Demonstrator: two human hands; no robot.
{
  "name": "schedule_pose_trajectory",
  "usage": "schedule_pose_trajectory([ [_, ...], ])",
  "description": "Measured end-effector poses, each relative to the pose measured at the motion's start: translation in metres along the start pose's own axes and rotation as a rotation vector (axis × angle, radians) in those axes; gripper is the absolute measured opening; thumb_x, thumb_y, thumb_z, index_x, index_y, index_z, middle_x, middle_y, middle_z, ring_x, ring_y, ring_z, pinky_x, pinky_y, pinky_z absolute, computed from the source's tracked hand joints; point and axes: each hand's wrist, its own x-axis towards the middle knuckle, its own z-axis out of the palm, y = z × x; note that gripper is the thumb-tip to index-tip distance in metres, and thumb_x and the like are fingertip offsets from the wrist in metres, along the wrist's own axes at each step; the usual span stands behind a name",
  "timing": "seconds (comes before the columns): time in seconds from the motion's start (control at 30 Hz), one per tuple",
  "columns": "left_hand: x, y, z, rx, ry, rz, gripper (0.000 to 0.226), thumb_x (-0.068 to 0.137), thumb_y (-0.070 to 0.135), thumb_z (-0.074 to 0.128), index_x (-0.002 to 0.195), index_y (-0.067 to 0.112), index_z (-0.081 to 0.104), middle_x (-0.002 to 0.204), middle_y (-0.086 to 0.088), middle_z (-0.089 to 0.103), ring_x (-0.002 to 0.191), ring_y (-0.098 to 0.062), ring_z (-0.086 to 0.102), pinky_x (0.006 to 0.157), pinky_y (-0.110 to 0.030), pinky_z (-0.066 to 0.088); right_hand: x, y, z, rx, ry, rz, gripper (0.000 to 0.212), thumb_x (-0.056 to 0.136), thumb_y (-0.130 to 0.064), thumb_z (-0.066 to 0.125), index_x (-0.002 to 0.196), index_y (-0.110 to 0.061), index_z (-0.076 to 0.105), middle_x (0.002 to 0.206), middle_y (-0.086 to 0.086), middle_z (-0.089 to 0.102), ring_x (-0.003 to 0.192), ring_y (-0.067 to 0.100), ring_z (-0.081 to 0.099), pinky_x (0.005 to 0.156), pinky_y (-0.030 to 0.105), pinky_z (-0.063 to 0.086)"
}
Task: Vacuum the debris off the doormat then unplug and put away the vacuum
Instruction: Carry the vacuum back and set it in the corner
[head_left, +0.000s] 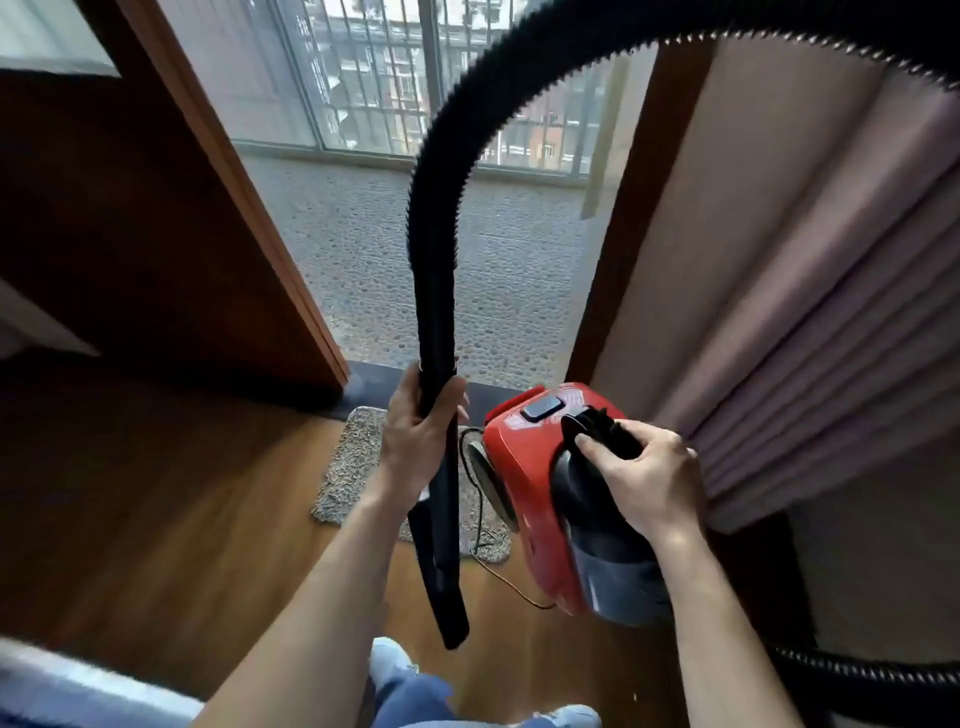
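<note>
My right hand (644, 478) is clamping the top handle of the red plastic canister vacuum (524, 467), holding it beside the grey shaggy doormat (348, 467) — likely heavy, rigid. My left hand (415, 441) is gripping the stiff black wand (444, 571); the ribbed black hose (436, 208) is arching overhead — floppy, best steered by the wand.

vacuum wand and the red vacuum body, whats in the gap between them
Head view: a thin power cord hangs through the gap between wand and red body, over the grey doormat.

I see daylight pouring through the barred window (395, 78), dim wooden floor (156, 493) in shadow, soft motion blur throughout, wide-angle bending at the edges, smeared bottom-left corner
</note>
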Motion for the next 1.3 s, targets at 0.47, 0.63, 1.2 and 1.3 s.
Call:
schedule_pose_trajectory([
  [0.47, 0.02, 0.004, -0.276, 0.106, 0.336, 0.155, 0.028, 0.092, 0.058, 0.066, 0.108, 0.035, 0.064, 0.075, 0.005, 0.061, 0.066, -0.011, 0.059, 0.065, -0.024, 0.051, -0.007, -0.191, 0.187, -0.023, -0.168, -0.15, 0.041, 0.078, -0.058, 0.081, 0.105, -0.027, 0.081, 0.085, 0.008, 0.076, 0.093, 0.032, 0.073, 0.078, 0.038, 0.054],
  [0.63, 0.012, 0.008, -0.349, 0.142, 0.49, 0.201, 0.025, 0.095, 0.054, 0.063, 0.11, 0.034, 0.063, 0.08, 0.001, 0.061, 0.068, -0.015, 0.059, 0.068, -0.025, 0.051, -0.014, -0.255, 0.246, 0.026, -0.233, -0.279, 0.039, 0.077, -0.055, 0.083, 0.104, -0.026, 0.081, 0.081, 0.006, 0.077, 0.087, 0.03, 0.073, 0.072, 0.034, 0.048],
  [1.2, 0.068, 0.003, -0.53, 0.212, 0.951, 0.158, 0.012, 0.098, 0.021, 0.059, 0.11, 0.022, 0.06, 0.08, -0.007, 0.06, 0.067, -0.013, 0.057, 0.068, -0.018, 0.049, -0.002, -0.445, 0.471, -0.004, -0.694, -0.657, 0.028, 0.08, -0.057, 0.077, 0.092, -0.031, 0.079, 0.068, -0.005, 0.071, 0.072, 0.025, 0.072, 0.058, 0.031, 0.046],
  [1.3, 0.096, 0.006, -0.562, 0.235, 1.024, 0.141, 0.013, 0.101, 0.012, 0.06, 0.112, 0.019, 0.06, 0.079, -0.007, 0.059, 0.064, -0.011, 0.056, 0.067, -0.019, 0.048, 0.003, -0.483, 0.504, -0.015, -0.728, -0.756, 0.027, 0.08, -0.058, 0.077, 0.092, -0.034, 0.077, 0.07, -0.005, 0.072, 0.072, 0.026, 0.071, 0.058, 0.032, 0.05],
])
